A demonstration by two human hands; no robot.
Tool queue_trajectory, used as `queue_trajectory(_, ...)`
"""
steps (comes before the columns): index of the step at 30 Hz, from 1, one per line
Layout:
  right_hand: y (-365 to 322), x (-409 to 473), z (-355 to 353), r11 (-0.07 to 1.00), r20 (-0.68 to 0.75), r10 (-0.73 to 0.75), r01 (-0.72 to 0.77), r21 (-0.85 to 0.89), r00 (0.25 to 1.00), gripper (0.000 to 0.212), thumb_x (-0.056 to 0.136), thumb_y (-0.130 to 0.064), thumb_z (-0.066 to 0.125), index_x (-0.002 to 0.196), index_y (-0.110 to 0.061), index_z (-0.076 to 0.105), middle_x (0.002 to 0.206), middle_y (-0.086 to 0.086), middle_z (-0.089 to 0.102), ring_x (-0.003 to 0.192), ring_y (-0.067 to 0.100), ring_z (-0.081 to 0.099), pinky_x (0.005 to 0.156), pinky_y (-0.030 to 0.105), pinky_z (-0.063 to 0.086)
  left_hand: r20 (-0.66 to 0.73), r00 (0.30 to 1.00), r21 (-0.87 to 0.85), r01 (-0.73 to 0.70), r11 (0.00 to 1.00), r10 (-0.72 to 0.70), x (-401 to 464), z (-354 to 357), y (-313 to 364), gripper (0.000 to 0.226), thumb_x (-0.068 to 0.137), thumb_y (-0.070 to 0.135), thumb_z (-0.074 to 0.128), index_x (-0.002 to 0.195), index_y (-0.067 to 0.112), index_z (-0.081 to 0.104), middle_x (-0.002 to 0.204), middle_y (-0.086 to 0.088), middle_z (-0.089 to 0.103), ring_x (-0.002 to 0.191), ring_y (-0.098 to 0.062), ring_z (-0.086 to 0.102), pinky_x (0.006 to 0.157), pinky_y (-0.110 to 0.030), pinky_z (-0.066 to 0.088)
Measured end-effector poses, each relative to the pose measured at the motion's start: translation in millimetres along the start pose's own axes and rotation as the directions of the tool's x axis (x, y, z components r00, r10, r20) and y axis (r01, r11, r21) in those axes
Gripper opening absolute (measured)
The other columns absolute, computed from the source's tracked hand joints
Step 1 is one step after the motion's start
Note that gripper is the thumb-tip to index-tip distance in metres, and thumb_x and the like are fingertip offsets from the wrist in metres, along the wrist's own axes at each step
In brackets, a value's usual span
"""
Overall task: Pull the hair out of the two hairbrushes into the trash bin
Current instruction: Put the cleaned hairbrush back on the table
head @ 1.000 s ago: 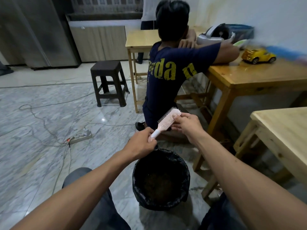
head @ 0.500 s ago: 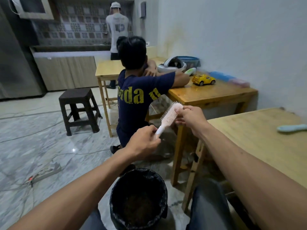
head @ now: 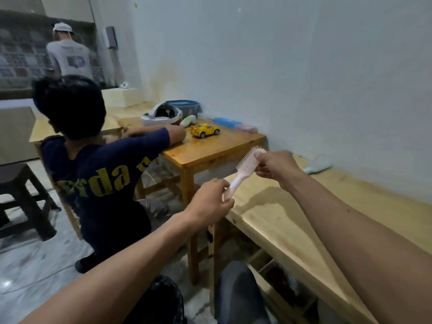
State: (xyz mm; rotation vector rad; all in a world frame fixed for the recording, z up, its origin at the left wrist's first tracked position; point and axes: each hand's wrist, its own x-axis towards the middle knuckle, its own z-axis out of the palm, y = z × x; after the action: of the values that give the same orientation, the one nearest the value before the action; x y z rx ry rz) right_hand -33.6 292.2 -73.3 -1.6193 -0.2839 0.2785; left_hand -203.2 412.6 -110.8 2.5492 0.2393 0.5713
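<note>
A pink hairbrush is held up in the air above the near edge of a light wooden table. My left hand grips its handle from below. My right hand pinches the top end of its bristled head. A second, pale blue hairbrush lies on the same table by the wall. The black trash bin shows only in part at the bottom, mostly hidden behind my left forearm.
A person in a dark blue shirt crouches at a darker wooden table with a yellow toy car, a white headset and a blue box. A dark stool stands left. Another person stands at the back.
My view has swung up and to the right, so the bin has dropped to the bottom edge. Both hands carried the pink brush rightward over the light table's edge.
</note>
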Motion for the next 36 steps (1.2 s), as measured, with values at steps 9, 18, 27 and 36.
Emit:
queue_trajectory(9,15,24,-102,0.992,-0.177,0.055,-0.074,-0.103,0.983,0.006,0.089,-0.008,0.069,0.087,-0.005,0.064,0.092,0.015,0.069,0.067,0.028,0.067,0.065,0.034,0.062,0.107,0.985,-0.014,-0.132,0.991,0.133,64,86,50,0.032,0.092,0.03,0.067,0.118,0.013,0.068,0.102,-0.005,0.066,0.086,-0.022,0.058,0.076,-0.037,0.05)
queue_trajectory(18,38,75,-179,0.969,-0.438,0.106,-0.191,-0.155,0.893,0.022,0.082,-0.008,0.072,0.096,0.009,0.069,0.095,0.019,0.072,0.07,0.03,0.07,0.082,0.045,0.065,0.192,0.956,-0.078,-0.212,0.974,0.224,118,156,93,0.016,0.09,0.019,0.056,0.075,0.011,0.055,0.092,-0.008,0.056,0.09,-0.031,0.057,0.069,-0.036,0.044)
queue_trajectory(27,59,113,-228,0.879,-0.561,0.093,-0.333,-0.342,0.823,0.015,0.086,-0.012,0.069,0.09,0.002,0.073,0.076,0.016,0.073,0.045,0.016,0.065,0.042,0.019,0.05,0.218,0.926,0.099,-0.337,0.936,0.31,166,199,129,0.033,0.095,0.037,0.055,0.099,0.008,0.071,0.105,-0.015,0.063,0.108,-0.032,0.05,0.084,-0.041,0.037)
queue_trajectory(36,70,124,-227,0.834,-0.511,-0.003,-0.28,-0.476,0.86,0.052,0.085,-0.053,0.069,0.09,-0.001,0.075,0.084,0.016,0.079,0.085,0.029,0.075,0.067,0.033,0.05,0.093,0.993,0.153,-0.087,0.984,0.073,198,193,86,0.04,0.097,0.039,0.052,0.126,0.013,0.062,0.12,-0.009,0.056,0.105,-0.024,0.049,0.09,-0.039,0.046)
